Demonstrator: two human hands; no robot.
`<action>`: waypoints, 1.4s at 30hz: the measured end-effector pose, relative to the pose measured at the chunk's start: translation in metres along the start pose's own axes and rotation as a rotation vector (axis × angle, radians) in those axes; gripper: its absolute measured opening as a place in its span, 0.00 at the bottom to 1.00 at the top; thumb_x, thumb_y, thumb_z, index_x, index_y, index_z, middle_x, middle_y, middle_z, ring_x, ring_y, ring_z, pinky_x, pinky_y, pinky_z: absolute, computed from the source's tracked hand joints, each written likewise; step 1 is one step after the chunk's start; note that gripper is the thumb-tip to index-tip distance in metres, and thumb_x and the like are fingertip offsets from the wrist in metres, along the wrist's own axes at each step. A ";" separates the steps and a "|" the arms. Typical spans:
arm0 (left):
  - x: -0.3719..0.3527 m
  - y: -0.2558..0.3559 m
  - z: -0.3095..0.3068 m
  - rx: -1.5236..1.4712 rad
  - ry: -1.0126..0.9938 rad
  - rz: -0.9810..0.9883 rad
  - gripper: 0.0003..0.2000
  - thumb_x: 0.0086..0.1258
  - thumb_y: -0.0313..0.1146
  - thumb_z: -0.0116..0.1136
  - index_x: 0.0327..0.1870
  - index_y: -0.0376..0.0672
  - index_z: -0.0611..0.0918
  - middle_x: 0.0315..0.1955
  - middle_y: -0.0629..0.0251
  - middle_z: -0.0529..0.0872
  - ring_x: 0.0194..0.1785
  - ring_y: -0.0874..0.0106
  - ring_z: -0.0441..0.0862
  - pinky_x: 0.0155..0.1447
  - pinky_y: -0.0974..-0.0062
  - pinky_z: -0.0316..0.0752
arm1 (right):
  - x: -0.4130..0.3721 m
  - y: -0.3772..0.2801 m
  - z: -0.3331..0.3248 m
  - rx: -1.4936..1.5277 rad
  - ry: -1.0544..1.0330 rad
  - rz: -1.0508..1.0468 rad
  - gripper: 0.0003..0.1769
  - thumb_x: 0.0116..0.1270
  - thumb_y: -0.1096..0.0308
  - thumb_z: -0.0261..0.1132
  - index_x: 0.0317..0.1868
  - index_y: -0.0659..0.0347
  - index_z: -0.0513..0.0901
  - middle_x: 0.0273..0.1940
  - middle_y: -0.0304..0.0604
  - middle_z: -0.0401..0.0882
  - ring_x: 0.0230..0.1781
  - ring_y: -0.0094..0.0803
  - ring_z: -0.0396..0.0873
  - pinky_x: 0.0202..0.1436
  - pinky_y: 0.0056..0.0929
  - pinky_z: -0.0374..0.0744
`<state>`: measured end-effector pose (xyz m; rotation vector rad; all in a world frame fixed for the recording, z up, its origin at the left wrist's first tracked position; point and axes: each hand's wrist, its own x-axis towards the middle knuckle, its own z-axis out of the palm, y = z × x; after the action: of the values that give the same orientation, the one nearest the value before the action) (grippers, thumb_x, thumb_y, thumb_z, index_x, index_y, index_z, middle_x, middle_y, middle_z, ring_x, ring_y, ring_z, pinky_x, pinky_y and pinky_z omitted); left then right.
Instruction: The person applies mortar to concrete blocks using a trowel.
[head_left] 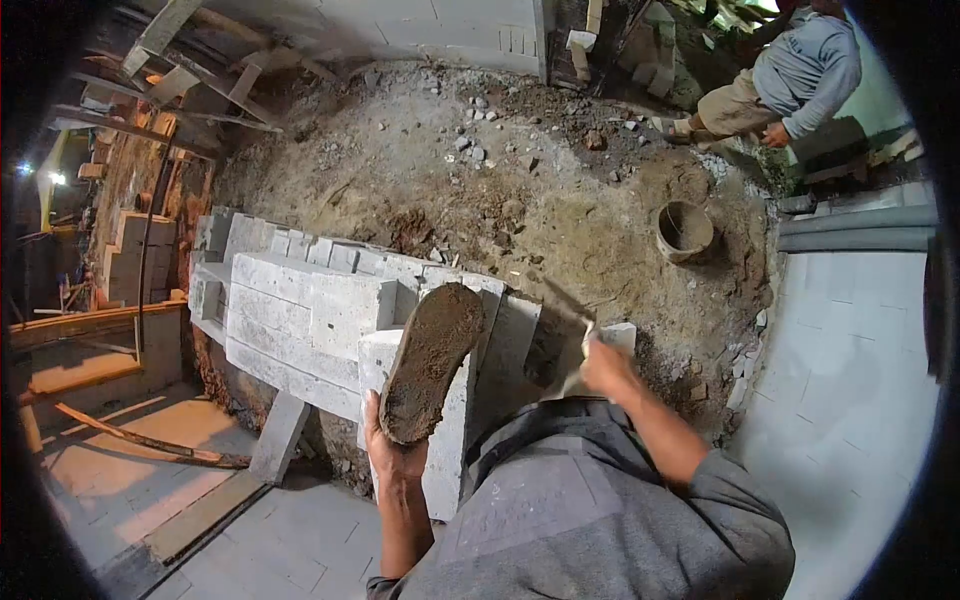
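Observation:
My left hand (393, 458) is closed around the lower end of a mud-caked shoe (432, 362), its sole turned up toward me. The shoe is held over white blocks (290, 310), overlapping them in this view. To the right, my right hand (610, 368) grips the pale handle of a tool with a narrow blade (567, 299) that points away and to the left. Blade and shoe are apart. Further white block pieces (512, 335) lie between my hands.
A dirty bucket (684, 232) stands on rubble-strewn soil. At the upper right another person (800, 75) is near the debris. Grey pipes (860, 228) run along the right wall. Boards and timber (190, 85) clutter the left, and a plank (205, 515) lies lower left.

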<state>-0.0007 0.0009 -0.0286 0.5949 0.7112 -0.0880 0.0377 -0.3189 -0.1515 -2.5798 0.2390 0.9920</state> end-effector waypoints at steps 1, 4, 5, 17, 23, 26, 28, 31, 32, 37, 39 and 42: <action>-0.001 -0.001 0.001 0.002 0.011 -0.005 0.23 0.77 0.45 0.41 0.58 0.33 0.74 0.54 0.52 0.79 0.55 0.59 0.80 0.61 0.61 0.74 | 0.008 0.007 -0.008 -0.049 -0.026 0.014 0.27 0.56 0.72 0.59 0.57 0.73 0.68 0.39 0.62 0.82 0.44 0.55 0.81 0.46 0.49 0.78; -0.003 -0.006 0.009 -0.015 0.099 0.028 0.23 0.77 0.46 0.41 0.58 0.33 0.74 0.54 0.52 0.79 0.54 0.59 0.80 0.60 0.61 0.75 | 0.048 0.018 -0.022 -0.172 -0.061 -0.002 0.24 0.57 0.72 0.61 0.54 0.74 0.72 0.37 0.60 0.82 0.41 0.54 0.82 0.43 0.49 0.77; -0.005 -0.006 0.012 0.019 0.102 0.035 0.25 0.77 0.48 0.38 0.59 0.34 0.74 0.53 0.52 0.80 0.52 0.59 0.81 0.56 0.61 0.76 | 0.064 0.019 -0.019 -0.202 -0.141 0.007 0.23 0.57 0.72 0.62 0.53 0.73 0.73 0.37 0.60 0.82 0.41 0.54 0.82 0.43 0.49 0.77; -0.004 -0.008 0.012 0.000 0.051 0.075 0.25 0.76 0.47 0.41 0.59 0.32 0.73 0.53 0.51 0.80 0.52 0.59 0.81 0.54 0.60 0.77 | 0.089 0.019 0.047 -0.338 -0.237 -0.026 0.14 0.60 0.72 0.65 0.47 0.66 0.83 0.39 0.53 0.84 0.41 0.46 0.83 0.39 0.46 0.78; -0.004 -0.007 0.008 0.043 0.081 0.031 0.25 0.77 0.48 0.40 0.59 0.33 0.73 0.54 0.52 0.79 0.53 0.59 0.80 0.54 0.60 0.76 | 0.091 0.015 0.049 -0.335 -0.208 -0.059 0.07 0.62 0.72 0.62 0.34 0.65 0.85 0.35 0.54 0.84 0.33 0.47 0.82 0.34 0.47 0.79; -0.003 -0.010 0.012 0.002 0.123 0.048 0.25 0.77 0.48 0.39 0.59 0.33 0.73 0.53 0.52 0.80 0.52 0.58 0.80 0.56 0.59 0.75 | 0.080 0.003 0.037 -0.339 -0.132 -0.136 0.09 0.60 0.71 0.62 0.39 0.67 0.83 0.37 0.55 0.84 0.37 0.48 0.83 0.35 0.46 0.80; -0.003 -0.008 0.007 0.014 0.085 0.049 0.25 0.77 0.47 0.39 0.59 0.33 0.73 0.53 0.51 0.80 0.53 0.58 0.80 0.57 0.59 0.75 | 0.083 -0.011 0.036 -0.360 -0.121 -0.128 0.16 0.58 0.72 0.62 0.47 0.69 0.82 0.41 0.56 0.84 0.44 0.49 0.83 0.39 0.45 0.81; 0.001 -0.010 0.005 0.028 0.031 0.046 0.24 0.77 0.46 0.40 0.59 0.34 0.73 0.54 0.52 0.79 0.54 0.58 0.79 0.58 0.59 0.75 | 0.099 -0.015 0.062 -0.380 -0.123 -0.103 0.12 0.58 0.74 0.59 0.40 0.63 0.86 0.41 0.55 0.84 0.42 0.48 0.84 0.42 0.42 0.82; 0.004 -0.012 0.005 0.027 0.009 0.035 0.23 0.77 0.45 0.40 0.59 0.34 0.73 0.55 0.52 0.79 0.55 0.58 0.79 0.59 0.59 0.74 | 0.106 -0.011 0.073 -0.362 -0.089 -0.074 0.11 0.58 0.74 0.59 0.38 0.62 0.86 0.40 0.54 0.84 0.41 0.48 0.84 0.41 0.42 0.81; 0.020 -0.024 0.001 -0.024 0.121 0.023 0.23 0.77 0.46 0.40 0.60 0.35 0.72 0.56 0.53 0.78 0.56 0.59 0.78 0.60 0.59 0.74 | 0.191 0.031 0.199 -0.265 0.199 -0.169 0.08 0.59 0.70 0.60 0.31 0.57 0.88 0.34 0.48 0.85 0.35 0.44 0.84 0.31 0.44 0.79; 0.022 -0.026 -0.002 -0.017 0.151 0.065 0.24 0.77 0.47 0.39 0.60 0.35 0.72 0.56 0.53 0.78 0.57 0.59 0.78 0.61 0.59 0.73 | 0.183 -0.007 0.182 -0.320 0.082 -0.233 0.08 0.58 0.67 0.62 0.30 0.54 0.89 0.30 0.45 0.85 0.31 0.42 0.84 0.25 0.46 0.76; 0.030 -0.020 0.001 -0.013 0.172 0.037 0.24 0.77 0.46 0.39 0.60 0.35 0.72 0.57 0.53 0.77 0.57 0.58 0.77 0.62 0.58 0.73 | 0.167 -0.036 0.132 -0.362 -0.029 -0.310 0.07 0.58 0.64 0.64 0.29 0.51 0.89 0.27 0.43 0.84 0.28 0.41 0.84 0.18 0.48 0.73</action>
<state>0.0176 -0.0125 -0.0566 0.6081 0.8661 0.0023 0.0899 -0.2380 -0.3448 -2.7976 -0.3721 1.0299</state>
